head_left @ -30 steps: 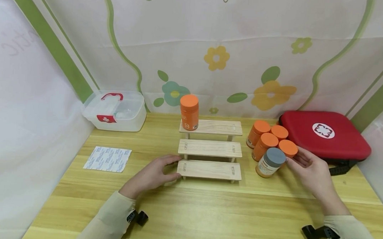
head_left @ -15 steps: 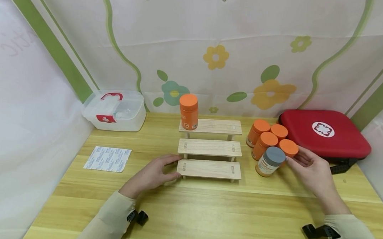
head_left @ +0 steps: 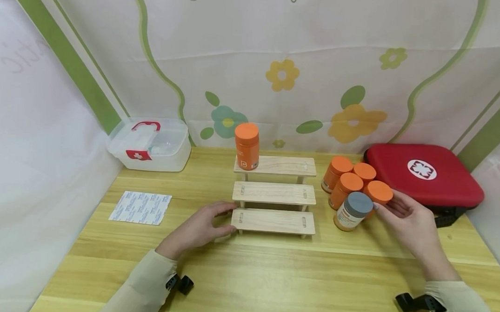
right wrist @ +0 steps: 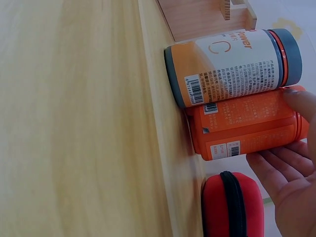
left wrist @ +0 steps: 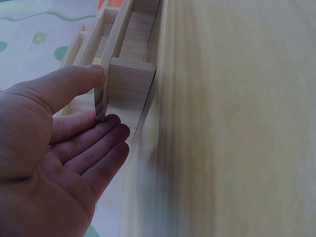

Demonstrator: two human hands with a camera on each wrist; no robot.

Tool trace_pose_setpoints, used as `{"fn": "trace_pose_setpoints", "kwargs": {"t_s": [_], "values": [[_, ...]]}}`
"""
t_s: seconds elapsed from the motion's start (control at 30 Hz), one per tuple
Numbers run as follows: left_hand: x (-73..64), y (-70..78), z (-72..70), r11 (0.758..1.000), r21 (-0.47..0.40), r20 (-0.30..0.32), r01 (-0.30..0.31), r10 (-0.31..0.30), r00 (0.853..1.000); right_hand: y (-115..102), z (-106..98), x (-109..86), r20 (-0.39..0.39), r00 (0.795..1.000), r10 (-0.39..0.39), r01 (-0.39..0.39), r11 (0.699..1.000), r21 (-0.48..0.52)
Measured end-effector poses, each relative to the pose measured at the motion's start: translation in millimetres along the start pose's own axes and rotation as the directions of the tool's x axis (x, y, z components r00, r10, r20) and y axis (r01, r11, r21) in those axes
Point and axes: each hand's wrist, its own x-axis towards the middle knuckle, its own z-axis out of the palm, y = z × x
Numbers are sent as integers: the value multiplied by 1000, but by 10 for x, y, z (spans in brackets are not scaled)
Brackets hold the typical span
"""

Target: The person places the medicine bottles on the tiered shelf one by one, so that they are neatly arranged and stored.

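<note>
My left hand [head_left: 197,226] holds the left end of a three-tier wooden stepped rack [head_left: 273,221]. In the left wrist view, its thumb lies on one side of the board and its fingers on the other. Over on the right, my right hand [head_left: 412,228] grips an orange pill bottle [right wrist: 247,123] near its cap, thumb opposite fingers. A grey-capped bottle [head_left: 352,211] stands directly against it. Behind are several more orange-capped bottles [head_left: 344,188], bunched close together. One orange bottle [head_left: 247,146] stands upright at the left of the rack's top tier.
A red first-aid case [head_left: 437,187] lies at the back right, beside the bottles. At the back left is a clear plastic first-aid box [head_left: 166,147]. A printed blister sheet [head_left: 140,208] lies flat in front of it. A patterned curtain [head_left: 238,44] borders the table's far edge.
My right hand has shifted very slightly to the right, and the gripped orange bottle has moved a little with it, away from the grey-capped one. My left hand stays where it was.
</note>
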Motion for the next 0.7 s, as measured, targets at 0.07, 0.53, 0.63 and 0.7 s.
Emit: {"fn": "trace_pose_setpoints", "kwargs": {"t_s": [0.07,0.53,0.63,0.7], "values": [[0,2,0,1000,3,-1,1,-1,1000,-5,-6,-7,-3,1000,10,-10,1000,-1],[3,2,4,1000,-7,-4,-2,2,1000,-103,-116,-49,-77,997,-17,24,996,84],[4,-2,4,1000,-17,-3,-12,12,1000,-125,-139,-50,-89,996,-26,35,995,97],[3,-3,3,1000,-21,0,-16,16,1000,-138,-155,-50,-100,994,-35,45,994,101]]}}
